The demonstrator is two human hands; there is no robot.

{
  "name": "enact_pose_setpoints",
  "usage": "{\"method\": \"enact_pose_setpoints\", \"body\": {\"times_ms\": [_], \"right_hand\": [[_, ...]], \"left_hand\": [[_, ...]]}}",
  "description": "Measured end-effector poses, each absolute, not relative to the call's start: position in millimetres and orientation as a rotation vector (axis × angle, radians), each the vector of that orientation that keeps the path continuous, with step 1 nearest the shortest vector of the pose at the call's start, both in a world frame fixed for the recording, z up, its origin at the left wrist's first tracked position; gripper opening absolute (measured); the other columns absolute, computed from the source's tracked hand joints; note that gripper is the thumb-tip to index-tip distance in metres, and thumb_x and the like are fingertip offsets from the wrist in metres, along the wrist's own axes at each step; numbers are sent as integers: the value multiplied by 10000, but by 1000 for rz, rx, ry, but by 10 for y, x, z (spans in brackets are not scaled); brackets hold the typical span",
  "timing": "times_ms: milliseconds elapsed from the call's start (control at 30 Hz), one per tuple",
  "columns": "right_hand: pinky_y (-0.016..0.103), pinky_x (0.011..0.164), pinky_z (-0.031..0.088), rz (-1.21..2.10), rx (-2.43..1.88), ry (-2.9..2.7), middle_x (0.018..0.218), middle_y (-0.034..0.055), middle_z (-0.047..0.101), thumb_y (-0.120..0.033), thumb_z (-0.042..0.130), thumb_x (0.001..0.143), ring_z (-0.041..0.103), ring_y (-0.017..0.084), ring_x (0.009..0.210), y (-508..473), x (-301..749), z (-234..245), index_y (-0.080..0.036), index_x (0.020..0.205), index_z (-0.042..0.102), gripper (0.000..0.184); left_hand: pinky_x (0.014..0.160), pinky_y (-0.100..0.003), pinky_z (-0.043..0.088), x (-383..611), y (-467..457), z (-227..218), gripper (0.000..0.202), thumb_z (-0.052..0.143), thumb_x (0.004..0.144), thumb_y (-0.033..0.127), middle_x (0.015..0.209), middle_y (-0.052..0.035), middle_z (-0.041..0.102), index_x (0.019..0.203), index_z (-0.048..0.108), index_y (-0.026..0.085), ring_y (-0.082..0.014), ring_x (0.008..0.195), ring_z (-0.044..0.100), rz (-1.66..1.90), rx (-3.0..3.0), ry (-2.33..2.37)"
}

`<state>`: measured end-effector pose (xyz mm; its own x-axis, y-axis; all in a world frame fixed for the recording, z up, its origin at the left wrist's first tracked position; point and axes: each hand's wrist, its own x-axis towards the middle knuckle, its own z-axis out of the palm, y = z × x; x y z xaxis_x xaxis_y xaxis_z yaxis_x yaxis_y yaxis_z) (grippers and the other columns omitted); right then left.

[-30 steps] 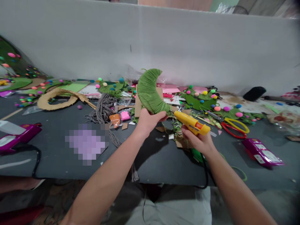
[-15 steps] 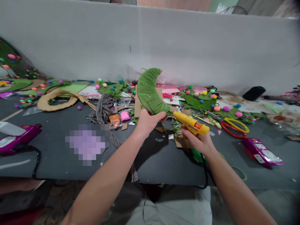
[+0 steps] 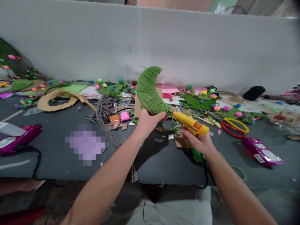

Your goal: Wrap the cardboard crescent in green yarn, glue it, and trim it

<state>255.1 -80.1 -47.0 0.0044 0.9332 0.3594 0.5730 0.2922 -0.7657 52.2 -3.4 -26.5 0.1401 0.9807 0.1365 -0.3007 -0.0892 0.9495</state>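
A crescent wrapped in green yarn [image 3: 148,89] is held up above the table by my left hand [image 3: 147,123], thumb and fingers closed on its lower end. A loose yarn end sticks out near its top. My right hand [image 3: 199,142] grips a yellow hot glue gun [image 3: 189,122], its nozzle at the crescent's lower right tip; whether it touches I cannot tell. The gun's black cord drops over the table's front edge. Beneath my hands are green yarn scraps [image 3: 177,125] and a piece of cardboard [image 3: 184,142].
Scissors [image 3: 234,126] and a purple device [image 3: 262,153] lie to the right. On the left are grey yarn [image 3: 103,107], a straw-coloured ring [image 3: 57,100] and another purple device [image 3: 21,137]. Green pieces with pompoms [image 3: 201,100] line the back by a white partition [image 3: 93,43].
The crescent has tilted or risen very slightly in my left hand. The glue gun stays at its tip, and all else looks the same.
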Motion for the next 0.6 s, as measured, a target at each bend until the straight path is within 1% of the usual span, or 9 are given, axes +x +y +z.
{"method": "enact_pose_setpoints", "body": {"times_ms": [300, 467, 600], "right_hand": [[274, 577, 526, 517, -1366, -1695, 590, 16, 604, -349, 607, 848, 592, 158, 548, -800, 2547, -469, -172, 800, 656, 190], [272, 569, 518, 500, -1394, -1675, 602, 19, 610, -364, 604, 852, 591, 157, 553, -803, 2528, -467, -172, 809, 661, 205], [274, 582, 513, 442, -1419, -1646, 641, 32, 620, -389, 603, 865, 600, 164, 597, -800, 2551, -486, -174, 835, 660, 224]], "left_hand": [[793, -379, 625, 516, -28, -275, 315, 813, 650, 234, 971, -116, 743, 925, 710, 119, -208, 802, 712, 1292, 1143, 806], [810, -396, 624, 523, -36, -267, 302, 816, 645, 225, 967, -123, 741, 905, 716, 109, -213, 809, 713, 1291, 1115, 820], [795, -380, 626, 527, -67, -203, 295, 824, 627, 221, 949, -120, 743, 875, 715, 105, -194, 761, 710, 1288, 1054, 809]]}}
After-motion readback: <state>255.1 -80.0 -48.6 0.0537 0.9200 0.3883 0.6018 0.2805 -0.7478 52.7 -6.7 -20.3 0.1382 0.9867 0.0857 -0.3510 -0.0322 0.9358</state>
